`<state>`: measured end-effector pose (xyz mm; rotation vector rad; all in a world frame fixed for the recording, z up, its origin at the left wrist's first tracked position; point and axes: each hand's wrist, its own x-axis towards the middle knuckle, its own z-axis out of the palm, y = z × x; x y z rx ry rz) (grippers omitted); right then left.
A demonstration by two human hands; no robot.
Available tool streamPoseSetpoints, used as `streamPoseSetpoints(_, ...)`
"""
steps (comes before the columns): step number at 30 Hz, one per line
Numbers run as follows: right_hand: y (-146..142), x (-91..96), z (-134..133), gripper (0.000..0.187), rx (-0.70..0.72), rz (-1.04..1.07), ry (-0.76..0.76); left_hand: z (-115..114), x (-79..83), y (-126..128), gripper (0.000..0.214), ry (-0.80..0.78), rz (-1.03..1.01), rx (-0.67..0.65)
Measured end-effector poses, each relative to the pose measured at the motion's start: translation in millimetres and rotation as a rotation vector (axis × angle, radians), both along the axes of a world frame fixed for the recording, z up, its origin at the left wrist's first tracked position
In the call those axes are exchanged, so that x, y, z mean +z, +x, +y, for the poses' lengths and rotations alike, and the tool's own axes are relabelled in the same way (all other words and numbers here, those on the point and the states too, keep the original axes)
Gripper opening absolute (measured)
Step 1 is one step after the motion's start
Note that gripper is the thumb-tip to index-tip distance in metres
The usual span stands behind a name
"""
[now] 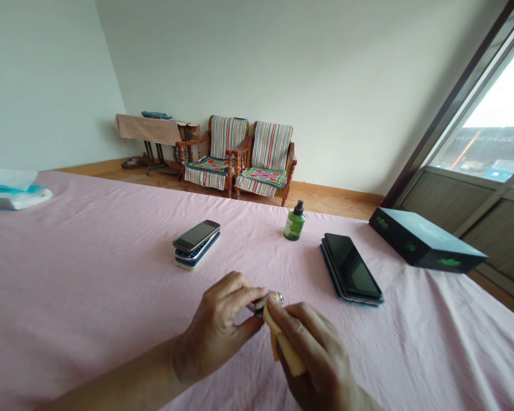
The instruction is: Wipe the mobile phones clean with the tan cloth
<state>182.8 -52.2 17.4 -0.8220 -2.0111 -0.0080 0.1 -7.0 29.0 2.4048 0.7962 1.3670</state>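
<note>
My left hand (220,322) pinches a small silver-and-black mobile phone (259,305) between thumb and fingers, a little above the pink cloth. Fingers cover most of this phone, so its full shape is hidden. Folded in my right hand (314,348) is a yellow wiping cloth (289,348), its top end pressed against the phone's right end. Beyond my left hand lies a stack of small phones (197,237), the top one dark-screened and set askew. To the right rests a stack of larger black-screened devices (353,268).
A green spray bottle (294,224) with a black top stands upright on the pink tablecloth (124,274). At the right is a black box (424,237) with green lettering. A white-and-blue tissue pack (15,191) lies far left. Two wooden chairs (263,151) stand by the wall.
</note>
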Motion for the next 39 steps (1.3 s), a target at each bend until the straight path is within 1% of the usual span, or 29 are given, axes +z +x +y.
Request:
streamPoseSetpoints(2,-3,0.5,1,0.057,0.044,-0.044,0.008,1,-0.9,0,0.021,0.008,-0.001,-0.002)
streamPoseSetpoints(5,-4,4.0,2,0.053,0.082,-0.106,0.026,2,-2.6,-1,0.023,0.025,0.005,-0.001)
streamPoseSetpoints(8,0,5.9,5,0.05,0.032,-0.084,0.031,4,-3.0,-1,0.022,0.021,0.009,0.007)
streamPoseSetpoints(10,4,4.7,6,0.051,-0.026,-0.03,0.023,4,-2.2,0,0.021,0.013,0.015,0.02)
streamPoseSetpoints(12,5,2.9,6,0.052,-0.052,0.005,0.02,4,-1.5,1,0.019,0.007,0.022,0.029)
streamPoseSetpoints(14,4,2.1,5,0.052,-0.032,-0.008,0.019,4,-1.4,1,0.019,0.009,0.024,0.029)
streamPoseSetpoints(17,-2,4.2,3,0.051,0.038,-0.077,0.022,4,-2.3,0,0.022,0.031,0.017,0.015)
streamPoseSetpoints(19,-2,5.8,3,0.049,0.047,-0.092,0.031,4,-2.8,0,0.022,0.045,0.012,0.005)
streamPoseSetpoints(25,7,2.1,8,0.047,-0.081,0.039,0.017,3,-2.8,1,0.023,0.03,0.036,0.006)
streamPoseSetpoints(26,6,1.5,8,0.048,-0.07,0.035,0.015,3,-2.9,1,0.022,0.031,0.034,0.009)
streamPoseSetpoints(28,4,1.3,6,0.051,-0.004,-0.014,0.033,2,-3.2,1,0.021,0.046,0.025,0.01)
streamPoseSetpoints(31,0,2.2,4,0.05,0.063,-0.091,0.05,3,-3.1,1,0.021,0.068,0.022,0.0)
streamPoseSetpoints(33,1,2.1,5,0.049,0.033,-0.068,0.043,3,-2.8,1,0.021,0.069,0.022,-0.002)
streamPoseSetpoints(37,6,-0.5,7,0.048,-0.075,0.021,0.007,4,-3.0,1,0.022,0.037,0.04,0.011)
streamPoseSetpoints(39,5,-1.4,6,0.049,-0.06,0.006,0.012,3,-3.3,1,0.022,0.04,0.035,0.011)
